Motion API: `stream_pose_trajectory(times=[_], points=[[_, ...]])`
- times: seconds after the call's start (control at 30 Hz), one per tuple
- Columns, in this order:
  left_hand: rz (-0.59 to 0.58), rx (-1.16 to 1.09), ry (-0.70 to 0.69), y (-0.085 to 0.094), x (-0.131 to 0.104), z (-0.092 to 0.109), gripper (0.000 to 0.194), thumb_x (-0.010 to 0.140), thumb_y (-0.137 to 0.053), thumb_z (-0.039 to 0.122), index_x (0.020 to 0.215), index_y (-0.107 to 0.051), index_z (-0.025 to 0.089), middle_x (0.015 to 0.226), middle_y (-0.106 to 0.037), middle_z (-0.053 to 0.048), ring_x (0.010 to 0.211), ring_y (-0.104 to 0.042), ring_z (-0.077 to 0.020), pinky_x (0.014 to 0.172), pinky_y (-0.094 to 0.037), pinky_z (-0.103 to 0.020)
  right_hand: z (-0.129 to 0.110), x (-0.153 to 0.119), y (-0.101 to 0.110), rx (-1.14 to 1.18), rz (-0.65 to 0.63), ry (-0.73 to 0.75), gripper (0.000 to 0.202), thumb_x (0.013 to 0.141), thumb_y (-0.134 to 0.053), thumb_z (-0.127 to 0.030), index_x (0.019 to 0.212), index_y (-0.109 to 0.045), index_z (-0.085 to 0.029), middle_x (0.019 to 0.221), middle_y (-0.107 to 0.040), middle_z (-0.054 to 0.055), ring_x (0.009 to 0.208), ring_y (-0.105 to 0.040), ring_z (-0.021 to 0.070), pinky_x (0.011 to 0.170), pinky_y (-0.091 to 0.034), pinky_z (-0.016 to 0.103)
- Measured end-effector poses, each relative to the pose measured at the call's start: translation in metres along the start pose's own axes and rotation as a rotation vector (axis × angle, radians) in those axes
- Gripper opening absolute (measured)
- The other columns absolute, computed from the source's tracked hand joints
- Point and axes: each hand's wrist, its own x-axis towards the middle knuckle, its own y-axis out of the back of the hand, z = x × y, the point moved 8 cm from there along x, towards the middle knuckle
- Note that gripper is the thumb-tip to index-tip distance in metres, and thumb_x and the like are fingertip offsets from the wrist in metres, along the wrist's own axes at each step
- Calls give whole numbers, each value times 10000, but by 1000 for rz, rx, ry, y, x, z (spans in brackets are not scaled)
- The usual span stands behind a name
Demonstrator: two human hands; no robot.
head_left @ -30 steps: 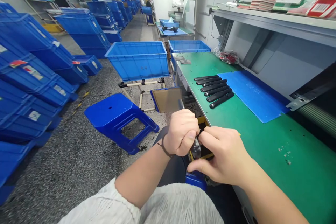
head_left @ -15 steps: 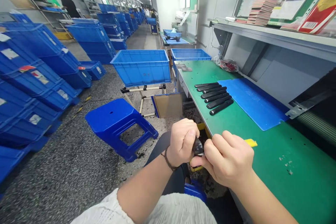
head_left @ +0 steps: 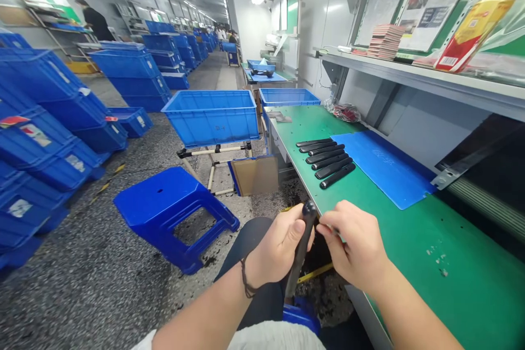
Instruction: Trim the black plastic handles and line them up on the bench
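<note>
A black elongated part (head_left: 302, 249) stands upright in front of my body, with my left hand (head_left: 279, 243) wrapped round it. Its rounded, shiny end shows above my fingers. Just right of it, my right hand (head_left: 355, 240) is closed in a pinch by the bench edge; what it holds is hidden between the fingers. Several similar black parts (head_left: 334, 163) lie in a row on the green bench top (head_left: 410, 251), beside a blue mat (head_left: 389, 167).
Left of the bench stand a blue stool (head_left: 164, 197) and a blue crate (head_left: 213, 117) on a frame. Stacked blue crates (head_left: 57, 120) fill the far left. A shelf (head_left: 410, 74) overhangs the bench. A person (head_left: 96, 21) stands far left.
The black part now points upward in my left hand. My right hand has moved slightly away from it, and the yellow thing that stuck out behind that hand no longer shows. The view has shifted.
</note>
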Motion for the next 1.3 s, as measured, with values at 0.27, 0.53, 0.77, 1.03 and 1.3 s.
stream_pose_trajectory(times=[0.27, 0.53, 0.77, 1.03, 1.3], points=[[-106, 152, -120, -3, -4, 2, 643, 1047, -286, 698, 743, -555, 199, 559, -544, -25, 500, -488, -152, 547, -327, -305, 12, 0, 0, 20, -150, -187, 464, 1012, -555, -636, 824, -555, -211, 696, -534, -10, 636, -446, 134, 618, -305, 287], [-142, 206, -181, -5, -4, 3, 651, 1052, -290, 683, 651, -479, 206, 539, -471, -17, 494, -423, -148, 559, -283, -317, 8, 0, -5, -12, -262, -148, 566, 1041, -493, -645, 689, -412, -209, 653, -452, -31, 607, -353, 114, 580, -226, 290], [-40, 210, -175, -3, -3, -1, 639, 1061, -291, 661, 674, -505, 200, 566, -467, -18, 517, -415, -149, 567, -276, -320, -4, 3, 6, -295, -105, -3, 534, 1064, -494, -572, 675, -454, -210, 641, -432, -6, 618, -287, 150, 574, -195, 325], [-165, 277, -264, 4, -1, 13, 577, 1073, -310, 618, 705, -477, 206, 587, -424, 0, 517, -397, -141, 559, -283, -303, 4, -1, -3, -57, -130, -134, 571, 1013, -508, -699, 730, -518, -203, 658, -438, -21, 611, -354, 126, 591, -236, 306], [-291, 295, -363, 9, 2, 31, 522, 1066, -425, 587, 727, -496, 195, 602, -437, 17, 510, -358, -121, 529, -275, -285, 1, -1, -8, -8, -264, -153, 656, 1008, -441, -759, 683, -423, -190, 659, -426, -38, 607, -303, 108, 584, -176, 291]])
